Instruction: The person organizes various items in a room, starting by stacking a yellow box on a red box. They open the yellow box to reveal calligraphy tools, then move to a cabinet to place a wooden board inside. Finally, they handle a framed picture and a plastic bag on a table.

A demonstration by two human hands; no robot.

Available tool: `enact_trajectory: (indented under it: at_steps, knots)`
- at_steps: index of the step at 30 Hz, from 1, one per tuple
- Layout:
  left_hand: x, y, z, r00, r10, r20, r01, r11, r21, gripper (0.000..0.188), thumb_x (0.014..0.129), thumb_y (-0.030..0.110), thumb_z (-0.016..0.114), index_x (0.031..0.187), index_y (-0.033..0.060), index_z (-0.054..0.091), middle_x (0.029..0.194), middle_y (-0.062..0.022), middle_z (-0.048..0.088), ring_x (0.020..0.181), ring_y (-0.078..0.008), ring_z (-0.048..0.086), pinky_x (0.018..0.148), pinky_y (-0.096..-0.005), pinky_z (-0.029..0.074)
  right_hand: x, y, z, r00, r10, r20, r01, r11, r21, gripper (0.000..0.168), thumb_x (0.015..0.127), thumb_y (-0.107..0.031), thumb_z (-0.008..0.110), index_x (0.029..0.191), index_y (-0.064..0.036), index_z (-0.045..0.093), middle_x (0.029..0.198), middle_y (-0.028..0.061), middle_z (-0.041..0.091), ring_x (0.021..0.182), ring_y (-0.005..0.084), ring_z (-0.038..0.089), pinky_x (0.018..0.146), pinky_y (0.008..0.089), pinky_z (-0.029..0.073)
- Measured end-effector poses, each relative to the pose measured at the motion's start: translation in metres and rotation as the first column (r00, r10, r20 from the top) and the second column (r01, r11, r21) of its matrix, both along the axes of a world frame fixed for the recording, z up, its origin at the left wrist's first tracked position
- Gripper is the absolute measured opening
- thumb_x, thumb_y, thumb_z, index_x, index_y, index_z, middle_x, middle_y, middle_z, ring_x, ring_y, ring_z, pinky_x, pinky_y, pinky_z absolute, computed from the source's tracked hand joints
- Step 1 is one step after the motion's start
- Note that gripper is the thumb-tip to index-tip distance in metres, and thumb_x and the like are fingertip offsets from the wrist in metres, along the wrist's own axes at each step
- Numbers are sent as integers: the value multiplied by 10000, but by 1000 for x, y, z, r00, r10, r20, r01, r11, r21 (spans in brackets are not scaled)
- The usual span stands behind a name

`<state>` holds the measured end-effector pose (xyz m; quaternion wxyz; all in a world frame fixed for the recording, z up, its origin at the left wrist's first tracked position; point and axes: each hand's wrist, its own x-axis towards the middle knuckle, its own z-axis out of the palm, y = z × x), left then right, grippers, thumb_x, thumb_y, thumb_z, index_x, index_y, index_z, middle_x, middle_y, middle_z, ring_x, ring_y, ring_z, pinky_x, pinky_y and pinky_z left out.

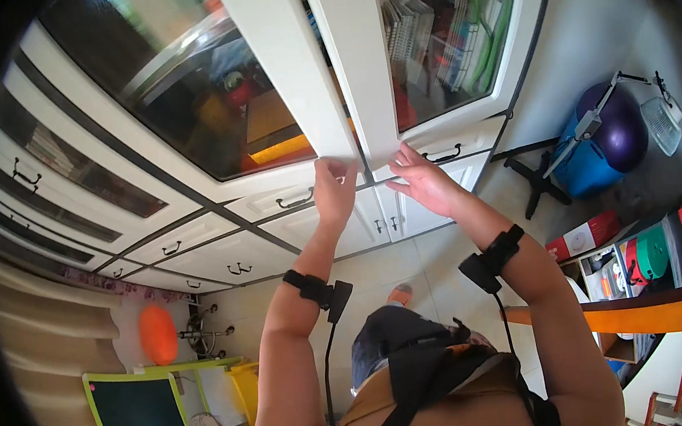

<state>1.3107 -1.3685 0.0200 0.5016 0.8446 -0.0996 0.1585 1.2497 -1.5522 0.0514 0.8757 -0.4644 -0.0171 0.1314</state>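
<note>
Before me stands a white cabinet with glass-paned doors above drawers. My left hand (336,190) is at the lower corner of the left glass door (304,87), its fingers bent near the door's edge; whether they grip it I cannot tell. My right hand (424,183) has its fingers spread at the bottom of the right glass door (366,87), with nothing visible in it. A narrow gap runs between the two doors. Black handles sit on the left drawer (266,206) and right drawer (475,140). Behind the right pane stand books (460,41); behind the left lies a yellow-edged box (274,127).
At the right are a purple ball (619,124) in a blue container, a wheeled lamp stand (538,185) and an orange-edged table (646,314). At the lower left stand a green-framed board (136,420) and an orange stool seat (158,334).
</note>
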Motion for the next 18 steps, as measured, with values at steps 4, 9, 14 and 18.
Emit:
enact_trajectory:
  at_steps: [4,9,14,18]
  knots:
    - [31,4,-14,992,-114,57,117,992,-48,220,859,115,634,979,22,475,860,-103,597,784,-224,622,680,-338,497,33,13,-7,997,-62,-38,60,997,-49,953,890,-115,568,1461,-133,-194,1558,86,-121,1443,226,44,1129,430,227]
    - [53,10,-14,978,-205,43,208,976,-70,237,873,83,617,1036,-8,472,956,-137,600,867,-223,629,778,-315,510,54,18,-7,995,-95,-32,95,995,-26,913,909,-88,531,1462,-142,-194,1558,70,-136,1445,225,29,1128,437,229]
    - [76,23,-13,958,-278,-68,265,952,-151,184,866,79,615,1000,7,512,950,-139,639,884,-243,643,778,-317,501,60,27,-5,991,-126,-47,125,992,-25,837,938,-77,480,1478,-179,-152,1561,55,-138,1443,228,69,1118,436,259]
    - [74,25,-4,893,-426,-145,375,883,-282,98,924,39,546,1022,29,538,1006,-56,619,934,-119,584,863,-247,448,46,13,-4,980,-184,-76,174,977,-119,725,939,-95,496,1506,-147,48,1569,78,39,1406,237,228,1082,420,329]
